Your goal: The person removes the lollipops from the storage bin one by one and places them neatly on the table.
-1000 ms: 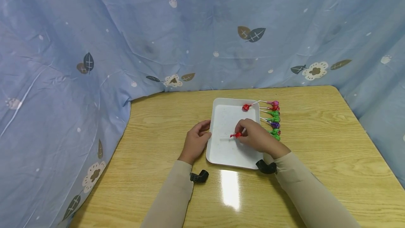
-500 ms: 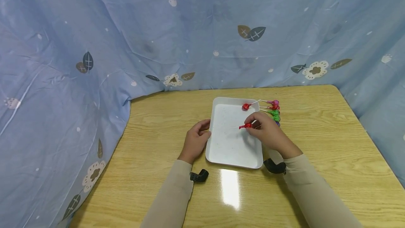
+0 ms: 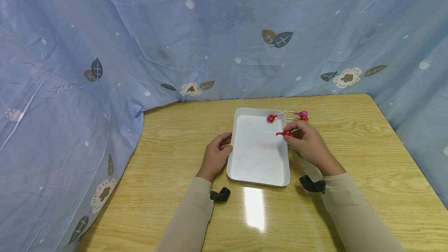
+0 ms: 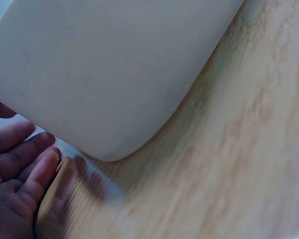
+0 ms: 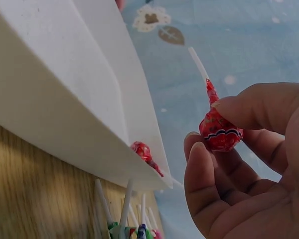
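Note:
My right hand [image 3: 309, 146] pinches a red-wrapped lollipop [image 3: 287, 133] by its round head over the right rim of a white tray [image 3: 257, 160]. Its white stick points left; in the right wrist view the held lollipop [image 5: 221, 134] sits between thumb and fingers. A second red lollipop [image 3: 271, 118] lies in the tray's far right corner, stick leaning over the rim. Beside the tray, pink and red lollipops [image 3: 303, 114] show past my right hand, which hides others in that row. With fingers loosely bent, my left hand [image 3: 214, 158] rests against the tray's left edge.
A wooden table [image 3: 168, 143] carries everything. Blue patterned cloth [image 3: 217, 49] hangs along its back and sides. In the right wrist view, several lollipop sticks [image 5: 126, 206] rise beside the tray, with green and other wrappers at their lower ends.
The right hand has moved right and away from me, carrying the red lollipop from over the tray's middle to its right rim. The left hand has stayed at the tray's edge.

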`<state>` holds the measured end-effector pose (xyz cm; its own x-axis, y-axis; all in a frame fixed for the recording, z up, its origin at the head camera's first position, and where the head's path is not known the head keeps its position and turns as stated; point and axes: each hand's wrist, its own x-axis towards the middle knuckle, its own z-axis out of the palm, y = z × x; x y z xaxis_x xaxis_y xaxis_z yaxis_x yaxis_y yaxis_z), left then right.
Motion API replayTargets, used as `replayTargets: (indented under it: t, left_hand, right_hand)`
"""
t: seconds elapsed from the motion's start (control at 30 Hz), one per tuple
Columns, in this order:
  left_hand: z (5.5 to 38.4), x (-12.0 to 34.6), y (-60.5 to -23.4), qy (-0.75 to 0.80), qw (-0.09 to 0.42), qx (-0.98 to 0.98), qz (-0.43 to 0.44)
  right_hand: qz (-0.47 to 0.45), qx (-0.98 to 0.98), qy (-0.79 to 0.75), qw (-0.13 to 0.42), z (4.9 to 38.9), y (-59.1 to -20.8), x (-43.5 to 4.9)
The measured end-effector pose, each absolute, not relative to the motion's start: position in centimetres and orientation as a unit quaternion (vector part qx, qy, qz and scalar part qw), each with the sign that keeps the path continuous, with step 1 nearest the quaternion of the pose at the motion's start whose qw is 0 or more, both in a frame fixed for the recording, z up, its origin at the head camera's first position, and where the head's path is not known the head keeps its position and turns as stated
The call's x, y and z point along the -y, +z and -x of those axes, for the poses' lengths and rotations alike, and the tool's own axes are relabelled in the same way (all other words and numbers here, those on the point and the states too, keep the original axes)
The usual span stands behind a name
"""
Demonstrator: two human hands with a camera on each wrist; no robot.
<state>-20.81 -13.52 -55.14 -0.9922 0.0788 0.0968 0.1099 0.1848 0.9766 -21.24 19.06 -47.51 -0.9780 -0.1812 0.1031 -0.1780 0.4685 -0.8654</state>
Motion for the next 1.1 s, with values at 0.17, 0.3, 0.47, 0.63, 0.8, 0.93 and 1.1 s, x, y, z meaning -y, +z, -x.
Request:
replayTargets:
  t: [0.17,0.3,0.47,0.63,0.8,0.93,1.1]
  left_hand:
    - [20.8,13.4,-55.1,-0.636,0.011,0.769,0.061]
    - [20.8,13.4,-55.1,-0.635,0.01,0.77,0.061]
    - [20.8,13.4,-55.1,-0.636,0.011,0.769,0.062]
    - [20.7,13.4,-55.0,-0.638,0.011,0.768,0.063]
    - [20.7,13.4,-55.1,-0.64,0.012,0.766,0.062]
    - [20.7,13.4,-55.1,-0.64,0.014,0.766,0.062]
    - [20.7,13.3,-55.1,-0.64,0.015,0.766,0.061]
  right_hand:
    - [0.096,-0.855,-0.51,-0.009,20.7,-47.7,-19.6]
    - [0.092,-0.856,-0.508,-0.016,20.4,-48.1,-20.1]
    - [0.086,-0.86,-0.502,-0.012,20.0,-48.6,-20.8]
    - [0.078,-0.865,-0.496,-0.015,19.6,-48.7,-21.4]
    - [0.066,-0.864,-0.499,-0.014,19.2,-48.9,-21.8]
    - [0.068,-0.865,-0.496,-0.017,19.1,-49.2,-21.9]
    - [0.075,-0.864,-0.498,-0.026,18.9,-49.5,-22.2]
